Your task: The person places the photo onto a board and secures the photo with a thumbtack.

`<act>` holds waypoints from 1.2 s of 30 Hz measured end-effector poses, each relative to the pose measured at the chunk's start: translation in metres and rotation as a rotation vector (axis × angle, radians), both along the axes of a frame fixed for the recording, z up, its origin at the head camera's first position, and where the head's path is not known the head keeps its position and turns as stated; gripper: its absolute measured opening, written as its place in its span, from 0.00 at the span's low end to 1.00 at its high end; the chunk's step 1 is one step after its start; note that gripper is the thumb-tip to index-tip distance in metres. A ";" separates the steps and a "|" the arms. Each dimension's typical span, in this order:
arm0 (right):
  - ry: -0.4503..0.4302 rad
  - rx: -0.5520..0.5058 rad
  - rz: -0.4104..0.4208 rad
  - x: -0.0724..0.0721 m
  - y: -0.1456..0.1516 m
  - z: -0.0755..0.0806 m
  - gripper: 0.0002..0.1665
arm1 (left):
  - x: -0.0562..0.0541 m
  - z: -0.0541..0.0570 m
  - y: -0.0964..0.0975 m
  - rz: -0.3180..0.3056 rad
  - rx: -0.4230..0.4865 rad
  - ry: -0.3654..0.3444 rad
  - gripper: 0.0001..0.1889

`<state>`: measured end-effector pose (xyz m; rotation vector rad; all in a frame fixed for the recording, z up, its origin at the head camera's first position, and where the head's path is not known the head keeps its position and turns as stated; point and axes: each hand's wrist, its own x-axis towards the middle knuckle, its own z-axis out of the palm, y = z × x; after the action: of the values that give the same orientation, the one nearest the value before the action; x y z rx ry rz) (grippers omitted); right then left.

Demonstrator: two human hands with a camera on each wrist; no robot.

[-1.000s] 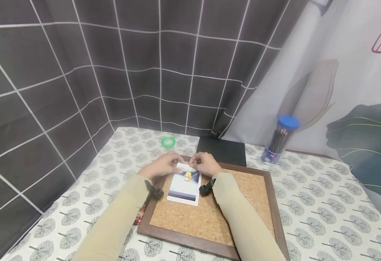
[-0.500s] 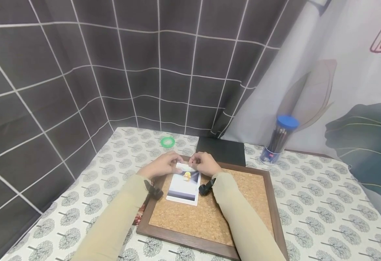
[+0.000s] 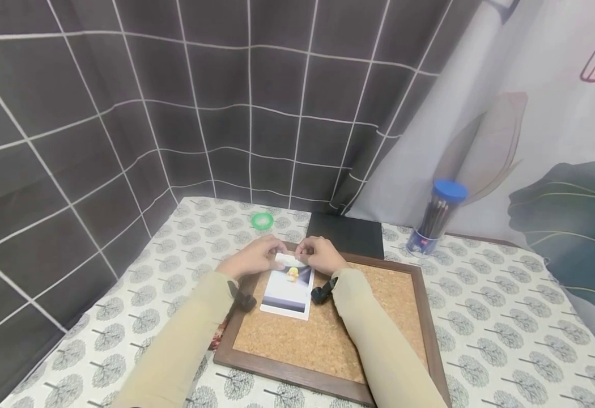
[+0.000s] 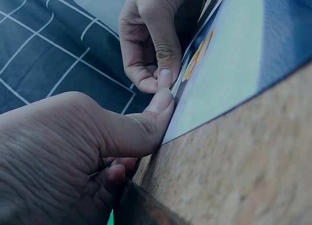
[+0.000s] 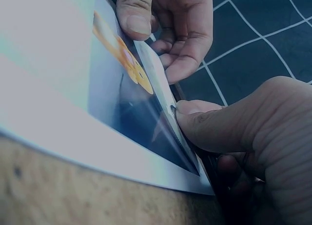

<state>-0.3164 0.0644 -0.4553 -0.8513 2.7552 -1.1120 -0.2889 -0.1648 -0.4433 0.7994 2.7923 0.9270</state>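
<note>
A white-bordered photo [image 3: 286,292] with a small yellow figure lies on a cork board [image 3: 297,337] in a dark wooden frame. Both hands are at its far edge, close together. My left hand [image 3: 256,257] pinches the left end of that edge; in the left wrist view its thumb [image 4: 158,108] lies on the photo's corner. My right hand [image 3: 324,256] pinches the same edge farther right, its thumb [image 5: 204,127] pressed on a pale band there. Whether the band is border or a separate strip, I cannot tell. Fingers beneath the edge are partly hidden.
Behind the board lie a green ring-shaped roll [image 3: 262,221] and a flat black sheet [image 3: 345,233]. A clear tub of dark sticks with a blue lid [image 3: 449,191] stands at the back right. Dark grid-patterned cloth [image 3: 256,136] hangs behind the tree-print tablecloth [image 3: 486,323].
</note>
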 end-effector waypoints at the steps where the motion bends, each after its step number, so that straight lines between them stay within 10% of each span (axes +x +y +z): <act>1: 0.001 -0.006 -0.002 0.000 0.000 0.000 0.03 | 0.000 0.001 0.000 -0.001 0.001 0.003 0.19; 36: 0.049 -0.027 0.017 0.005 0.002 0.007 0.01 | 0.004 0.006 -0.005 0.012 0.049 -0.022 0.19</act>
<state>-0.3117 0.0663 -0.4481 -0.9155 2.7719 -1.1439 -0.2844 -0.1695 -0.4374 0.7750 2.7684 1.0028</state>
